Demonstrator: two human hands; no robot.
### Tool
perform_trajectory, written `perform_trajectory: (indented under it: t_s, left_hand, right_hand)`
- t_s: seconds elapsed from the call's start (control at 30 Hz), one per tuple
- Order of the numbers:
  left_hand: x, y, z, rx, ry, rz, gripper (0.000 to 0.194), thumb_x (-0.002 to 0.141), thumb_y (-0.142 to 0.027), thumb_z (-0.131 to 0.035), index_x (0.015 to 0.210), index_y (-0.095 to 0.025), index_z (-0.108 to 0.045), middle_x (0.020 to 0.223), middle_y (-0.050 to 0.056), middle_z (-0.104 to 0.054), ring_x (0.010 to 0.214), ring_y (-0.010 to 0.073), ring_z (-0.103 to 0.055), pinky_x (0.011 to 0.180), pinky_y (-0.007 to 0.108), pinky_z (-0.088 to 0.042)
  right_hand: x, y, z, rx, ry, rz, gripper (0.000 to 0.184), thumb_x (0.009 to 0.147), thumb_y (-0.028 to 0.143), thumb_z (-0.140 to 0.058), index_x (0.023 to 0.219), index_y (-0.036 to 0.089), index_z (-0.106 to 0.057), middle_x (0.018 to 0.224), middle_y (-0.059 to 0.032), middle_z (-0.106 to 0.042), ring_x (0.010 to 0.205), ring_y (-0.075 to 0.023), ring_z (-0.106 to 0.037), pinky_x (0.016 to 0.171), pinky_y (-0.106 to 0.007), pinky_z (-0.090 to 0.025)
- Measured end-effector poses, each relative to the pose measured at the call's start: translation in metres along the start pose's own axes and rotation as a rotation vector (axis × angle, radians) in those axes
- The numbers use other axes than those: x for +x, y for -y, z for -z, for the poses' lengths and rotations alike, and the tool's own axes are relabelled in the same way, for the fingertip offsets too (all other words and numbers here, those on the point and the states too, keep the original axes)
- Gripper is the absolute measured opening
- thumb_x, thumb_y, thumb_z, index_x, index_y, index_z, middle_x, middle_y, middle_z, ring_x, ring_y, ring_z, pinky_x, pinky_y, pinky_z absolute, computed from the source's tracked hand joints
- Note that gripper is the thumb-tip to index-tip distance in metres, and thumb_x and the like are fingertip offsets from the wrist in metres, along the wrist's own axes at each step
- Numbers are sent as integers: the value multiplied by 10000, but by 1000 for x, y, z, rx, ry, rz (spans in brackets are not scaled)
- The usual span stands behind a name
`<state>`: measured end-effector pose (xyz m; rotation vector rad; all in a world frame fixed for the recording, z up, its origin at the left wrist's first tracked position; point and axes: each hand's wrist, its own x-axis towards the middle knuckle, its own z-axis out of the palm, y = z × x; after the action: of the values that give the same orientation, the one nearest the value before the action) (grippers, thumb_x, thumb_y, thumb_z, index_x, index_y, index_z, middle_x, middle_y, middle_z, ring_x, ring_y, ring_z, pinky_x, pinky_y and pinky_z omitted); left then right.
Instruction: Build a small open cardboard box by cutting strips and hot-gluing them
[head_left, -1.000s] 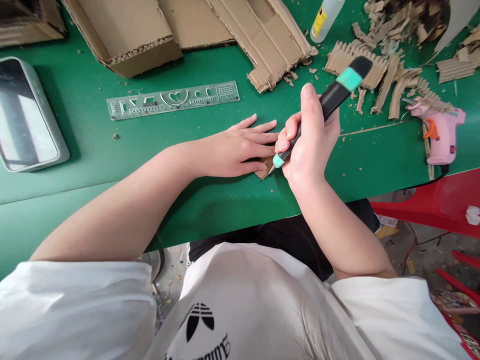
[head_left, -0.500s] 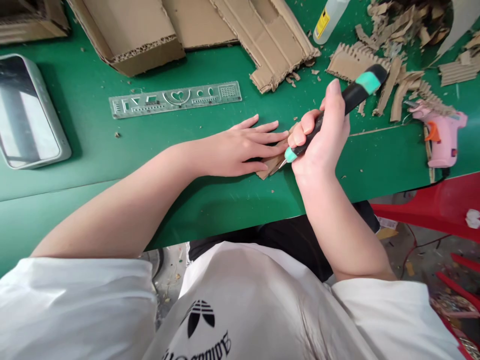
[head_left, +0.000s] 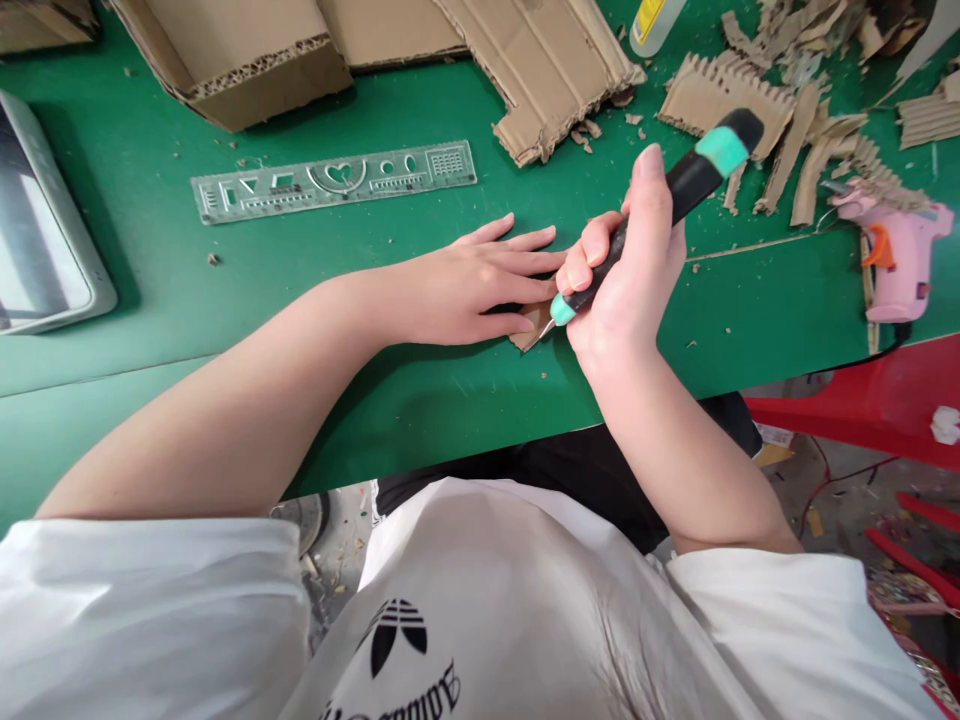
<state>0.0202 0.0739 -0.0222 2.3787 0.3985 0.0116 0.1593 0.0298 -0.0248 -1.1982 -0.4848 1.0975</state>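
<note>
My left hand [head_left: 480,285] lies flat on the green table [head_left: 225,290], fingers stretched out, pressing down a small piece of brown cardboard [head_left: 529,328]; only a corner of the piece shows beyond my fingers. My right hand [head_left: 626,280] is wrapped round a black and teal utility knife [head_left: 664,205]. The knife slants down to the left and its blade tip rests on the cardboard piece, right beside my left fingertips.
A clear stencil ruler [head_left: 334,182] lies behind my left hand. Big corrugated cardboard sheets [head_left: 390,50] fill the back, with torn scraps [head_left: 787,110] at the back right, a glue bottle [head_left: 654,22] and a pink glue gun [head_left: 900,255]. A grey tray [head_left: 45,250] sits far left. Red plastic furniture [head_left: 862,400] stands beyond the edge.
The knife swung out to the right across the cardboard half a second ago and is now back near its earlier spot. My left hand has stayed flat on the piece.
</note>
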Motion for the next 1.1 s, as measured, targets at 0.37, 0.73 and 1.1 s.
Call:
perform_trajectory:
  t_s: [0.37,0.73,1.1]
  left_hand:
    - [0,0,0,-12,-12,0,331,945,-429,-389,1160,-328,-618,1424,-24,-486,1438,277,-230,1188,562,-26]
    - [0,1,0,20,8,0,344,946,-393,-402,1234,-313,-573,1466,-6,-436,1446,284,-205,1181,567,-28]
    - [-2,6,-4,29,-4,-25,442,965,-425,-364,1385,-302,-430,1549,21,-284,1456,302,-143,1157,604,-13]
  right_hand:
    - [1,-2,1,-132,83,86,522,676,808,-508,804,310,-414,459,103,-342,348,-103,-375,320,-241,-309]
    - [10,1,2,-66,-30,115,446,722,690,-600,758,290,-408,470,101,-367,333,-97,-368,327,-248,-296]
    - [23,5,5,-91,-40,141,502,670,748,-594,739,292,-396,462,103,-354,321,-97,-352,317,-245,-253]
